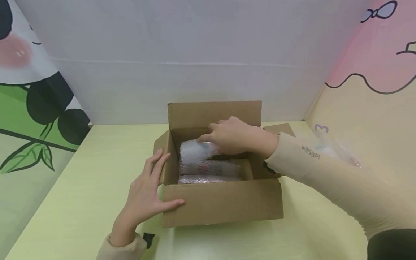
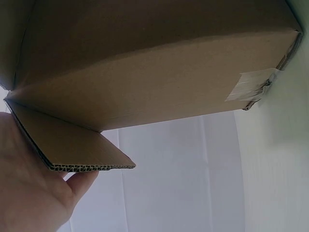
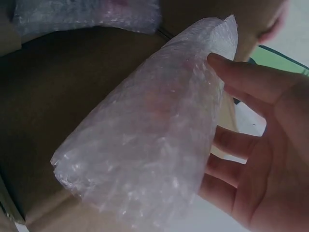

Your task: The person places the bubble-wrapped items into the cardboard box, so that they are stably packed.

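Head view: right hand [image 1: 232, 136] grips wrapped roll [image 1: 194, 151] near parcels [image 1: 208, 168] in box [image 1: 224, 200]; left hand [image 1: 144, 193], fingers extended, touches flap [image 1: 164, 143]; sleeve [image 1: 325, 177] overlaps plastic [image 1: 345, 153].

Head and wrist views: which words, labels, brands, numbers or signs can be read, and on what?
"Let'sSlim", upside down, middle letters unsure: right sleeve.
Lilac curl like a tilted "3", perhaps only decoration: right wall.
Red patches, too blurred to read: middle wrapped bundle.
No text shows on the box.
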A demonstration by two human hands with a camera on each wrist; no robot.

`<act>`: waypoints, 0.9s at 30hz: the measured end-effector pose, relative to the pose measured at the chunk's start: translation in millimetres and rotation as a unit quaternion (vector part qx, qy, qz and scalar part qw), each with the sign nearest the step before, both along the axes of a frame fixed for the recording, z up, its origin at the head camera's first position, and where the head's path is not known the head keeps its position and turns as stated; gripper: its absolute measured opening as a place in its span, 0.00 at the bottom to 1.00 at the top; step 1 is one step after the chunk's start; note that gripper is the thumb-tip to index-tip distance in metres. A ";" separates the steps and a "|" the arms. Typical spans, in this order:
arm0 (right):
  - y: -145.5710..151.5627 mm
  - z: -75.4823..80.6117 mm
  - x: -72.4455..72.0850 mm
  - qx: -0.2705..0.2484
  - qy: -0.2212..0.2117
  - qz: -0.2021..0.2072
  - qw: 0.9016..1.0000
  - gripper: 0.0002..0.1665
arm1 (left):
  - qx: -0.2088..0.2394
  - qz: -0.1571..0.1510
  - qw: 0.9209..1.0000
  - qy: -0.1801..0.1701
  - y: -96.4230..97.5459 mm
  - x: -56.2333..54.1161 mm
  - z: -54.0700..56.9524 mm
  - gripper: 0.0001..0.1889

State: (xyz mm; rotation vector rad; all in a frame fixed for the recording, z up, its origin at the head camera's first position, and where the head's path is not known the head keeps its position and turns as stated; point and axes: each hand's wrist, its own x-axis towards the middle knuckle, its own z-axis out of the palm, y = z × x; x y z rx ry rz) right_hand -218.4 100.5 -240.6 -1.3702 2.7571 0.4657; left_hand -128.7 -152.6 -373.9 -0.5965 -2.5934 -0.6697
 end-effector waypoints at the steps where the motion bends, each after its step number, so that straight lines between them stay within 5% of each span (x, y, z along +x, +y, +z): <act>1: -2.5 -2.9 -1.7 0.007 -0.003 0.001 1.000 0.29 | 0.000 0.000 1.000 0.000 -0.1 0.0 -0.1 0.63; 27: -17.5 -60.0 -34.4 0.070 -0.100 -0.016 0.992 0.32 | 0.003 -0.004 1.000 0.013 -0.3 -0.6 -1.6 0.62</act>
